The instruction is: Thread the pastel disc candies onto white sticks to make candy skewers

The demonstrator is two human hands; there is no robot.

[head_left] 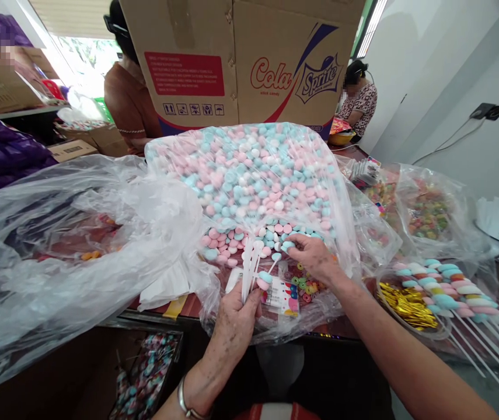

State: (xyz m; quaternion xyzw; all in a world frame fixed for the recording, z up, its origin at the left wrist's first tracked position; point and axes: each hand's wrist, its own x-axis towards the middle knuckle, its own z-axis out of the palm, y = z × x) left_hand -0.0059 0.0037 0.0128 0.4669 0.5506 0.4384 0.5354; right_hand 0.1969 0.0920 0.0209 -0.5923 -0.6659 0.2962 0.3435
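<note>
My left hand (234, 321) is closed around a bundle of white sticks (249, 268) that point upward. Pink and blue candies (264, 280) are threaded on a stick at its fingertips. Thumb and forefinger of my right hand (313, 256) pinch a blue candy (288, 245) at the edge of the loose pile. Pink, blue and white candies (227, 240) spill from the mouth of a large clear bag (249, 169). Beneath my hands lie a printed card (284, 296) and some ring-shaped candies (308, 286).
At right, finished candy sticks (454, 289) lie beside a tub of gold ties (409, 304). Crumpled plastic (144, 204) covers the left side. A cardboard box (240, 58) stands behind the bag. Below left, a bin (148, 367) holds candy sticks. Other people (356, 99) sit beyond.
</note>
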